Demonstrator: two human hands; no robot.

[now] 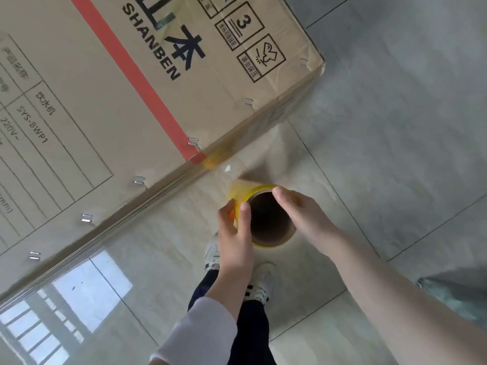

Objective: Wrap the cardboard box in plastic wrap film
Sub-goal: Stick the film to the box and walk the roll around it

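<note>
A large brown cardboard box (137, 96) with a red stripe, black print and metal staples fills the upper left. Clear plastic film (163, 185) lies banded along its near edge and stretches from there to a roll. I look down the dark hollow core of that roll of wrap film (266, 243), which has a yellowish rim and stands upright just off the box's edge. My left hand (234, 233) grips the roll's left side, thumb on the rim. My right hand (303, 214) grips the right side, fingers curled over the rim.
Grey tiled floor (395, 127) spreads to the right of the box and below it. My two feet in white sneakers (259, 283) stand directly under the roll. A window's reflection (79, 299) shines off the film at the lower left.
</note>
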